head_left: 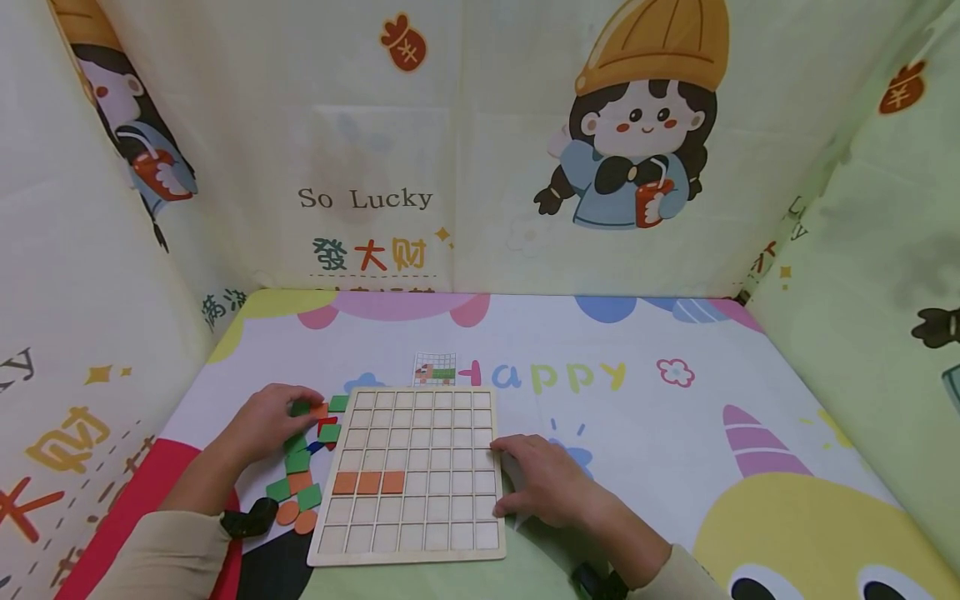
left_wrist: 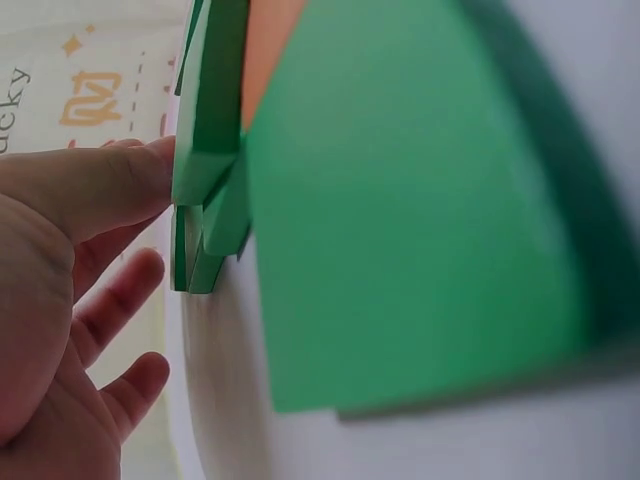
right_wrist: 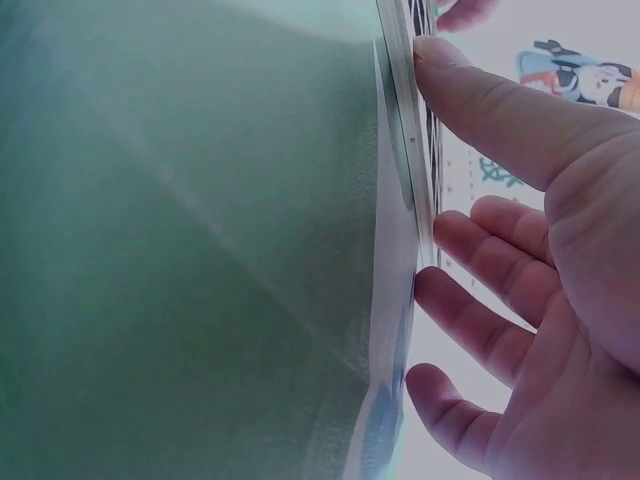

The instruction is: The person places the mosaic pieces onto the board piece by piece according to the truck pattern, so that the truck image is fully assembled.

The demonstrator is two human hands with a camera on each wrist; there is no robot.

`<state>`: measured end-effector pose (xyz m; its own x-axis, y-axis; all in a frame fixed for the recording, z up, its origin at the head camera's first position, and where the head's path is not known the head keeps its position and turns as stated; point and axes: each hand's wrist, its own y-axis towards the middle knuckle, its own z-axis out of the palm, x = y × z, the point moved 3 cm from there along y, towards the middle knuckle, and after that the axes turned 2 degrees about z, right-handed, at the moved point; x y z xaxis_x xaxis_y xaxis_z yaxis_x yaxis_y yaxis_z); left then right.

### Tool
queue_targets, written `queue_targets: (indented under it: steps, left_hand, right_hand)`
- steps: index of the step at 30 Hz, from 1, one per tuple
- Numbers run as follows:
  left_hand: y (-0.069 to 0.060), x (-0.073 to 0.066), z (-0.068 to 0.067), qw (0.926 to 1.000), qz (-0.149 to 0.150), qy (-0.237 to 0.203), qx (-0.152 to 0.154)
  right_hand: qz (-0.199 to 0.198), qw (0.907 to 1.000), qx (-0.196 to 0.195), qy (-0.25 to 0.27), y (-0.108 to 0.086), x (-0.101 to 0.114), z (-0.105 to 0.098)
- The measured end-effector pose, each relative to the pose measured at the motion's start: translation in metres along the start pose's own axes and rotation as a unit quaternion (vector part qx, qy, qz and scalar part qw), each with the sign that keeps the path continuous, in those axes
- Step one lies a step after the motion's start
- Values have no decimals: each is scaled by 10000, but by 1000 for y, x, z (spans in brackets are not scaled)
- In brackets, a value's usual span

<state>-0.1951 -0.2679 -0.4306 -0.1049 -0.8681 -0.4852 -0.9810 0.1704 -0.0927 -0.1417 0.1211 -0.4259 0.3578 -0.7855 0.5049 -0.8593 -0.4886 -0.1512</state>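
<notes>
A light wooden grid board (head_left: 450,533) lies flat, with three orange square tiles (head_left: 368,482) side by side in one row. To its left, green, orange, red and blue tiles (head_left: 297,462) lie loosely scattered. My left hand (head_left: 273,421) reaches over the far end of these pieces, fingertips at a green tile and an orange tile (head_left: 320,411). In the left wrist view, its thumb and forefinger touch green tiles (left_wrist: 215,100) while the other fingers spread loosely. My right hand (head_left: 551,483) rests at the board's right edge, thumb and fingertips touching it, fingers relaxed.
Behind the board lies a small printed picture card (head_left: 435,368) with a grid pattern. Two round orange pieces (head_left: 296,517) are near the left wrist. A patterned cloth (head_left: 637,433) covers the table, and printed curtains (head_left: 495,167) enclose the back and sides.
</notes>
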Motion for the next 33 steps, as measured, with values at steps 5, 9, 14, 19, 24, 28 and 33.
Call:
queue_targets:
  steps: [5,9,14,19,24,28,33]
  left_hand:
    - [0,0,-1,10000,3,17,0]
    - [1,-1,-1,10000,-26,-40,23]
    - [2,0,-1,10000,-25,-78,-10]
    - [2,0,-1,9997,22,-135,-184]
    - [2,-1,-3,9995,-1,-231,-226]
    - [1,-6,-5,9994,47,-218,-274]
    - [-1,-17,-5,9990,99,-311,-298]
  right_hand:
    - [-25,10000,-2,-9,0,0,0]
    - [-52,10000,-18,-9,0,-1,-1]
    - [-49,10000,-26,14,0,-1,0]
    - [-57,10000,-40,-58,0,0,0]
    - [5,10000,-19,-69,0,0,0]
    - [31,10000,-8,-70,-1,0,0]
    - [-5,10000,-19,-76,-1,0,0]
